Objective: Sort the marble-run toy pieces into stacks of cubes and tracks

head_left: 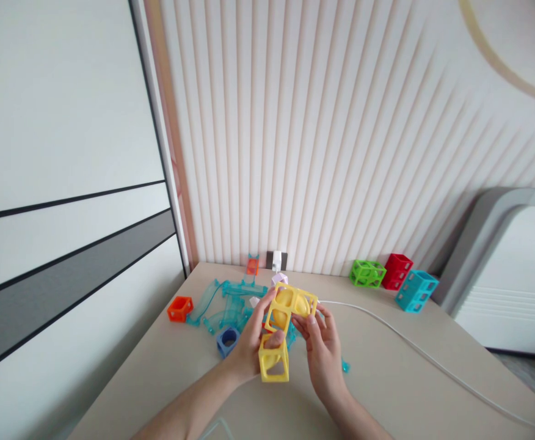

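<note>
Several yellow open-frame cubes [280, 316] are joined in a bent shape and held up above the table, in the middle of the view. My left hand [253, 342] wraps round their left side, with its thumb across the lower part. At the upper right of the piece, my right hand [319, 342] pinches the cube there between thumb and fingers. Rounded yellow shapes show inside the cubes. Just left of my left hand, a blue cube [228, 341] with a round opening rests on the table. Clear teal track pieces [233, 311] lie behind my left hand, partly hidden.
On the table [386, 379] are an orange cube [180, 308] at left and green [367, 274], red [396, 271] and light-blue blocks [416, 291] at back right. A white cable [400, 333] runs from the wall plug [277, 261] rightward.
</note>
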The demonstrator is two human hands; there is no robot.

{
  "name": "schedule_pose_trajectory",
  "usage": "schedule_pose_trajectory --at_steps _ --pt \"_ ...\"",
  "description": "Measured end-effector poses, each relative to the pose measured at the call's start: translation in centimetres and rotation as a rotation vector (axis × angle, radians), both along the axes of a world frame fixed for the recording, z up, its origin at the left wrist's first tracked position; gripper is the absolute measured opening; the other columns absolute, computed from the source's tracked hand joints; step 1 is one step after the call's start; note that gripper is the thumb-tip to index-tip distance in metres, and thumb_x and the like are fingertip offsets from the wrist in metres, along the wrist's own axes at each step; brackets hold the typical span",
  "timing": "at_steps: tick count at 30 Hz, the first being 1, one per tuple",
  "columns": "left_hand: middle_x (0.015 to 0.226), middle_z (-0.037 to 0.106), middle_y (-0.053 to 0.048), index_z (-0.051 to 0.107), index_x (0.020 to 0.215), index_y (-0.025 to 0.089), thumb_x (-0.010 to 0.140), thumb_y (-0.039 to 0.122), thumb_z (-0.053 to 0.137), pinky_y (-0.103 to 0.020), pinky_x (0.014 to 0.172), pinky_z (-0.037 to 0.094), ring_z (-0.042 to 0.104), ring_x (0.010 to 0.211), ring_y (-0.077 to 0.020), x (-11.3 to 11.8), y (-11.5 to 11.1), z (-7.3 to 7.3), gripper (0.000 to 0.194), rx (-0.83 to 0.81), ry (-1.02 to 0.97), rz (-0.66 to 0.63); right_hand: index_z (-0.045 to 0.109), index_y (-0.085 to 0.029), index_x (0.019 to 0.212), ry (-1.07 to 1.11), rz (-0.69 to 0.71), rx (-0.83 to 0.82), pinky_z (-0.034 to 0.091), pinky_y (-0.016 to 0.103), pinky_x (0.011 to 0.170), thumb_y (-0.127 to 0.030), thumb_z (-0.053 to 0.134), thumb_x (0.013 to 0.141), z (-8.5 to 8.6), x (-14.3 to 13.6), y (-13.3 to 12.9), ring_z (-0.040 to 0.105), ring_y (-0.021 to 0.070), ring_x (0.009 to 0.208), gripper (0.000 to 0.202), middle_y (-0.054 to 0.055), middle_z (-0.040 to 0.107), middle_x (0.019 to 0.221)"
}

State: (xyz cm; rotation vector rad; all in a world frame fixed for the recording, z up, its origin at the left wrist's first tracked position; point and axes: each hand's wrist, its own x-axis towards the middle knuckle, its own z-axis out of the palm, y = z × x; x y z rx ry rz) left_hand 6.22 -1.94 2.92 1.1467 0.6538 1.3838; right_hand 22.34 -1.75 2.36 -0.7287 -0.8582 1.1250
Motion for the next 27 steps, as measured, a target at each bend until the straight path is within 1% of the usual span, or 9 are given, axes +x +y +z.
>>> schedule_pose_trajectory --at_steps 2,4,7,13,17,20,23,25,27 --pt "0.157 0.047 -0.015 0.05 0.148 0.025 0.077 0.045 0.085 -0.054 0.111 0.047 0.044 0.144 -0.0427 0.0 -0.2 0.0 0.082 0.045 0.069 0.007 0.055 -0.028 0.115 0.022 0.007 -0.018 0.062 0.039 0.085 -0.049 0.077 0.085 0.0 0.1 0.0 0.077 0.0215 0.086 0.042 0.003 0.076 0.106" --pt "0.161 0.041 -0.014 0.044 0.152 0.025 0.082 0.046 0.08 -0.056 0.115 0.043 0.04 0.147 -0.0414 0.0 -0.2 -0.1 0.082 0.119 0.141 0.016 0.055 -0.028 0.114 0.039 0.004 -0.031 0.062 0.039 0.083 -0.049 0.078 0.084 0.0 0.1 0.1 0.077 0.0222 0.086 0.043 0.003 0.077 0.101" --pt "0.163 0.037 -0.013 0.038 0.155 0.026 0.084 0.045 0.077 -0.057 0.118 0.038 0.036 0.149 -0.0395 0.0 -0.1 -0.4 0.083 0.16 0.177 0.012 0.055 -0.027 0.114 0.042 0.022 -0.029 0.062 0.039 0.083 -0.048 0.079 0.084 0.0 0.2 0.2 0.077 0.0221 0.085 0.043 0.002 0.077 0.097" --pt "0.162 0.041 -0.011 0.037 0.156 0.031 0.079 0.038 0.082 -0.055 0.12 0.036 0.038 0.149 -0.0379 0.0 0.1 -0.6 0.089 0.217 0.206 0.095 0.062 -0.027 0.11 -0.014 0.055 0.026 0.06 0.037 0.088 -0.046 0.08 0.084 -0.4 0.1 0.4 0.074 0.021 0.092 0.037 0.002 0.075 0.103" --pt "0.156 0.048 -0.015 0.047 0.151 0.027 0.08 0.036 0.081 -0.06 0.12 0.033 0.041 0.146 -0.0409 -0.1 -0.2 -0.2 0.079 0.205 0.27 0.126 0.066 -0.028 0.108 -0.058 0.09 0.045 0.06 0.037 0.089 -0.047 0.078 0.086 -0.5 0.1 0.4 0.072 0.0217 0.095 0.032 0.003 0.074 0.109" --pt "0.153 0.052 -0.012 0.056 0.145 0.028 0.083 0.041 0.078 -0.059 0.122 0.029 0.041 0.146 -0.0392 -0.2 -0.4 0.1 0.067 0.202 0.252 0.139 0.066 -0.03 0.113 -0.085 0.125 0.07 0.059 0.04 0.092 -0.048 0.075 0.088 -0.3 0.2 0.2 0.072 0.0234 0.1 0.032 0.004 0.072 0.118" --pt "0.154 0.051 -0.009 0.061 0.14 0.029 0.087 0.05 0.072 -0.056 0.124 0.027 0.039 0.147 -0.0373 -0.2 -0.2 0.5 0.058 0.208 0.184 0.115 0.061 -0.033 0.125 -0.133 0.173 0.103 0.056 0.043 0.099 -0.047 0.07 0.092 -0.1 0.2 0.0 0.071 0.0227 0.101 0.037 0.005 0.068 0.128" --pt "0.157 0.048 -0.008 0.059 0.141 0.029 0.086 0.057 0.07 -0.054 0.124 0.029 0.036 0.149 -0.0374 -0.1 -0.1 0.7 0.062 0.178 0.114 0.091 0.057 -0.035 0.134 -0.172 0.187 0.135 0.054 0.045 0.101 -0.048 0.067 0.095 -0.3 0.1 -0.2 0.07 0.0232 0.105 0.042 0.006 0.063 0.136" --pt "0.159 0.046 -0.009 0.053 0.146 0.028 0.084 0.062 0.07 -0.052 0.124 0.029 0.035 0.149 -0.0373 -0.1 0.0 1.1 0.073 0.118 0.045 0.079 0.052 -0.035 0.139 -0.244 0.156 0.185 0.054 0.046 0.102 -0.046 0.065 0.096 -0.6 0.1 -0.5 0.068 0.0251 0.112 0.047 0.008 0.059 0.141"
